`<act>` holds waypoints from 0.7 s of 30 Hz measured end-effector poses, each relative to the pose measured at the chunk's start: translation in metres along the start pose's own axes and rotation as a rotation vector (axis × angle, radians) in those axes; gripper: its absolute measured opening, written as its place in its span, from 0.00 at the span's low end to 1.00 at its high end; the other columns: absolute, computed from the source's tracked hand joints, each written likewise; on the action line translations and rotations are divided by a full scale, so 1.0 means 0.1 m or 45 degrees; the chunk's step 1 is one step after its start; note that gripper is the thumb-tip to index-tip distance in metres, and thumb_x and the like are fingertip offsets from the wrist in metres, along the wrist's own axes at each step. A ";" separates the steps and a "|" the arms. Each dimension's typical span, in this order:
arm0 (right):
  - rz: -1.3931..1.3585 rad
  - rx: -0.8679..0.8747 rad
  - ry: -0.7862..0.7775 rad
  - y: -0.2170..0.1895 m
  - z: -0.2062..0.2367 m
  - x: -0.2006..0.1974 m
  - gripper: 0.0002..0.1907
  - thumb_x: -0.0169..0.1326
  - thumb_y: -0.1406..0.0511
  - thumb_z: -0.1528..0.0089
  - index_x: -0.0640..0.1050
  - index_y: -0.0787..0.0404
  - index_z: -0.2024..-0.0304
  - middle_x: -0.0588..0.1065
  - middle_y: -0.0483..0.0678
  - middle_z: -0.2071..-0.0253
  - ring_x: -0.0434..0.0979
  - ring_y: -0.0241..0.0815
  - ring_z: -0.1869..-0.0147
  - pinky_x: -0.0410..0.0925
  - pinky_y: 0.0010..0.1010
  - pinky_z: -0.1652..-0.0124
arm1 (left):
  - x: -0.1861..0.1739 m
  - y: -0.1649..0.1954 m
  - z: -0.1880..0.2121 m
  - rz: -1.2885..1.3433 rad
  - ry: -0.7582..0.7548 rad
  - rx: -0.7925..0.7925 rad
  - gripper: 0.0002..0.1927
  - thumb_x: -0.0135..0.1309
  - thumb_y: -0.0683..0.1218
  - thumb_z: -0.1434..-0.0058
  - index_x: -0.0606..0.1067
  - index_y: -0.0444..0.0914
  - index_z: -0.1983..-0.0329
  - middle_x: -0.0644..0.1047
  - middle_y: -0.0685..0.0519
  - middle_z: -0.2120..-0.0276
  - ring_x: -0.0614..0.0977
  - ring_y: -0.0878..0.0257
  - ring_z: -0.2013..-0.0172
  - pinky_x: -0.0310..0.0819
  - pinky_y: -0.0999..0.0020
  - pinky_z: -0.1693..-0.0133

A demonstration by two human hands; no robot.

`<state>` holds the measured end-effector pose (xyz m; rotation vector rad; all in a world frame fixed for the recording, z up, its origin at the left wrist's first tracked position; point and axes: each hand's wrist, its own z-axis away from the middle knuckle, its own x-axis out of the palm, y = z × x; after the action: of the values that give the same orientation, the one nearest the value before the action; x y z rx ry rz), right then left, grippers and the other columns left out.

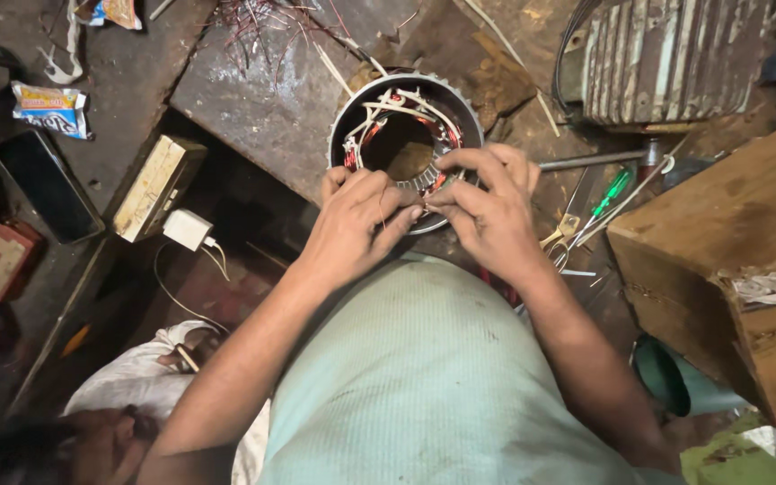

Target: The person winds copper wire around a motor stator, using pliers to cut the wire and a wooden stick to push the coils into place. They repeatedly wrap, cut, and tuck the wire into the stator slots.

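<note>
Fingertips (413, 212) of both hands are meeting at the near rim of the round motor stator (406, 148), pinching something thin there, a wire end or a strip of sleeving; it is too small to tell which. I am curling my left hand (357, 220) closed with thumb and forefinger pressed together, and my right hand (487, 202) is arching over the rim, its fingers closed on the same spot. The stator is lying flat on the stained metal plate (262, 99), just beyond my lap, bore facing up. I am judging it heavy and rigid, a steel ring that will not shift under light tugs. The copper windings (352, 153) and pale insulation strips inside look delicate, so I am gripping only the loose end, never the coil bundle. Scissors (560, 235) and a green screwdriver (612, 190) are lying just to the right.
</note>
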<state>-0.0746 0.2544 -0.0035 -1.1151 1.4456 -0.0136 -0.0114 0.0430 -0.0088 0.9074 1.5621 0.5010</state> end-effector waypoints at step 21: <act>-0.121 0.121 -0.127 0.02 -0.03 -0.02 0.05 0.65 0.65 0.40 0.83 0.53 0.61 0.81 0.37 0.54 0.68 0.48 0.36 0.54 0.41 0.37 | 0.08 -0.01 -0.05 -0.060 0.049 -0.048 0.05 0.61 0.46 0.35 0.78 0.41 0.62 0.73 0.54 0.68 0.75 0.58 0.62 0.60 0.60 0.53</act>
<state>-0.0788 0.2546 -0.0022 -1.0904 1.2892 -0.0920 -0.0165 0.0499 -0.0134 0.8344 1.6001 0.5155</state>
